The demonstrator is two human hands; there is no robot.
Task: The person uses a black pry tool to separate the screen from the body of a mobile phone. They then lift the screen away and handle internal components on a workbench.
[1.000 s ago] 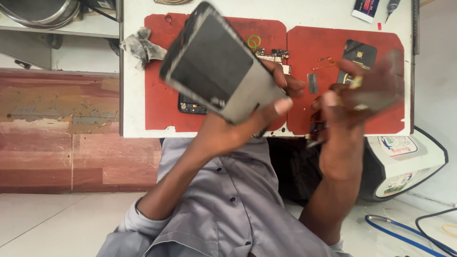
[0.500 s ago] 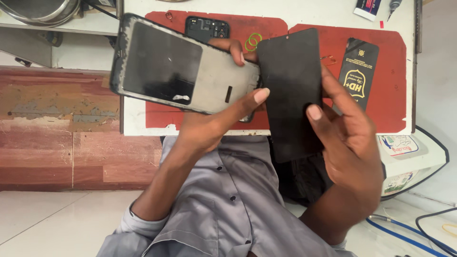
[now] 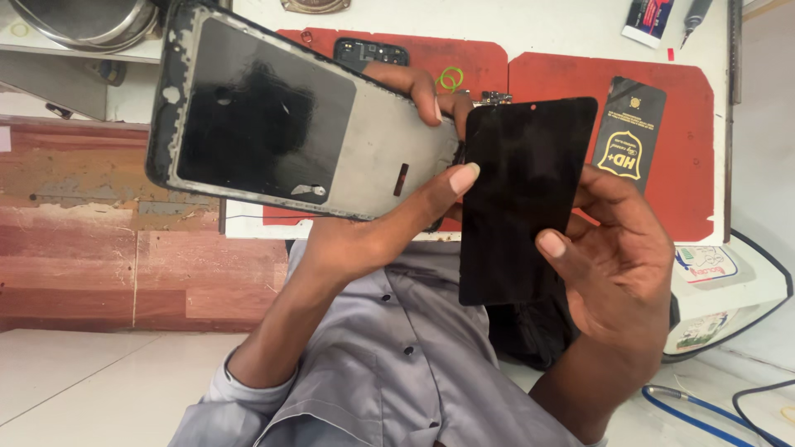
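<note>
Left hand: the left hand [image 3: 373,236] sits at centre frame, closed on the lower edge of the phone frame [image 3: 290,124], thumb laid across the near face and fingertips [image 3: 414,83] showing over the far edge.
Phone frame: an open grey chassis with a dark inner panel, tilted across the upper left of the frame and held clear of the bench; residue shows along its borders.
Right hand: the right hand [image 3: 617,261] at right of centre grips the black display panel [image 3: 522,194] by its right long edge, thumb on the near face, remaining fingers behind it and out of sight.
Display panel: upright, just right of the frame's end, its upper left corner touching or nearly touching that end; which, cannot be told.
Bench: a white work table [image 3: 563,25] along the top, bearing two red mats [image 3: 687,165], a dark phone part [image 3: 368,54], green rings [image 3: 450,79], a black packet [image 3: 629,136] and a small tube [image 3: 650,18].
Risk, drop: both parts are pinched at one edge only over the lap and floor; a slackened grip would probably let either fall.
Risk, breakage: the thin panel could crack if its corner strikes the chassis.
Risk, contamination: thumb contact and border residue may mark the panel or spoil its seating.
</note>
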